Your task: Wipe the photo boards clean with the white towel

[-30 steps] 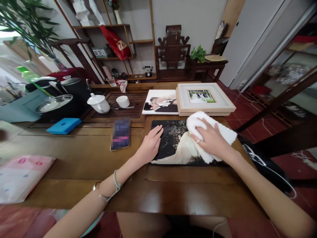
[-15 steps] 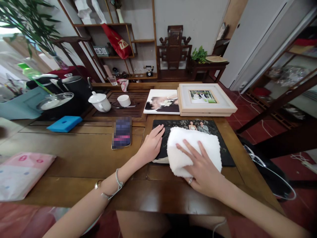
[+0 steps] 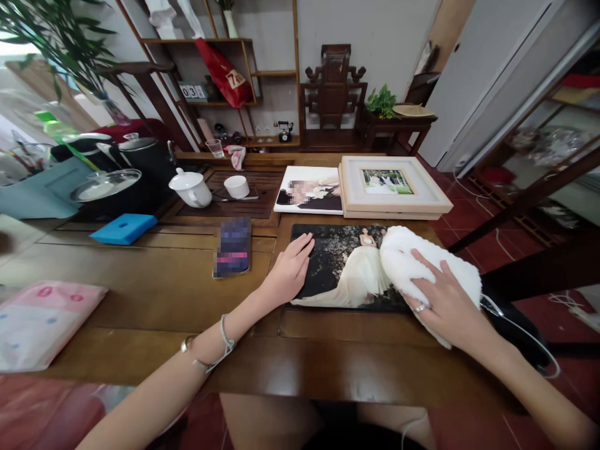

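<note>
A dark photo print (image 3: 323, 259) of a couple lies flat on the wooden table, its left side under my left hand (image 3: 293, 265). The fingers of that hand are stretched out and rest on the picture. My right hand (image 3: 440, 300) holds a white fluffy towel (image 3: 407, 256), pressing it down with spread fingers over the print's right end. The towel hides that end of the picture and reaches past the table's right edge. A ring shows on my right hand, a bangle and a cord bracelet on my left wrist.
Behind the print lie a white photo panel (image 3: 309, 190) and a pale framed photo (image 3: 398, 187). A phone (image 3: 233, 247), a blue sponge block (image 3: 124, 229), a white lidded cup (image 3: 190, 187), a small white bowl (image 3: 237, 186) and a pink-white packet (image 3: 47, 322) are to the left.
My right hand has slid the towel to the right across the print, uncovering the white dress in its middle. My left hand stays in place on the print.
</note>
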A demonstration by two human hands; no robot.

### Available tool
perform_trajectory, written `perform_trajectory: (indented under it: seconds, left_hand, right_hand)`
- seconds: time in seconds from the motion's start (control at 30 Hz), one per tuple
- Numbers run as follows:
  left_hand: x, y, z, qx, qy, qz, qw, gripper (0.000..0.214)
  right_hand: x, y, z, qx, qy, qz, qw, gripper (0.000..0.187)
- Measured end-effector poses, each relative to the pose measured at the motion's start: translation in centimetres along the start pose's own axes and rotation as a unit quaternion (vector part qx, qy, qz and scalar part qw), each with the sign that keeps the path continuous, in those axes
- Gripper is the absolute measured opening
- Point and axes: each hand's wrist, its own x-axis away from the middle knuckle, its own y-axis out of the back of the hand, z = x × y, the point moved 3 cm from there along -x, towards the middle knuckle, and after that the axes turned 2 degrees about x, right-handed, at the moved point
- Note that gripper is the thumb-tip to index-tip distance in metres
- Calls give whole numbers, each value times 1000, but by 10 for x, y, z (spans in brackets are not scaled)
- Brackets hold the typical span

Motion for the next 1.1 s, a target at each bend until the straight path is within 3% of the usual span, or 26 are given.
perform_trajectory:
  seconds: [0.17, 0.33, 0.47, 0.63, 0.73, 0.83, 0.97, 1.03, 1.1]
  left_hand:
    - [0, 1, 0, -5, 2, 6, 1000, 45]
    - [0, 0, 0, -6, 5, 9, 1000, 45]
    - [-1, 0, -1, -6, 5, 8, 1000, 45]
    - [-1, 0, 1, -3, 7, 12, 1000, 45]
    - [-1, 0, 1, 2, 0, 16, 1000, 44]
    - [-1, 1, 1, 2, 0, 12, 1000, 45]
    - [0, 1, -1, -1, 8, 12, 1000, 45]
    - [0, 0, -2, -3, 11, 13, 1000, 45]
    - [0, 0, -2, -4, 12, 8, 1000, 45]
  right_hand:
    - [-26, -5, -22, 13, -29, 16, 999, 30]
    - [-68, -6, -16, 18, -52, 37, 998, 35]
    - [-82, 0, 20, -23, -19, 46, 999, 38]
    - [-68, 15, 90, -111, 136, 77, 981, 32]
    - [-62, 19, 103, -144, 191, 90, 967, 29]
    - [-69, 13, 81, -125, 138, 68, 980, 29]
    - [-83, 3, 42, -43, 0, 30, 999, 37]
    - [-85, 1, 40, -10, -40, 24, 999, 38]
    - [-82, 3, 56, 2, -44, 25, 999, 38]
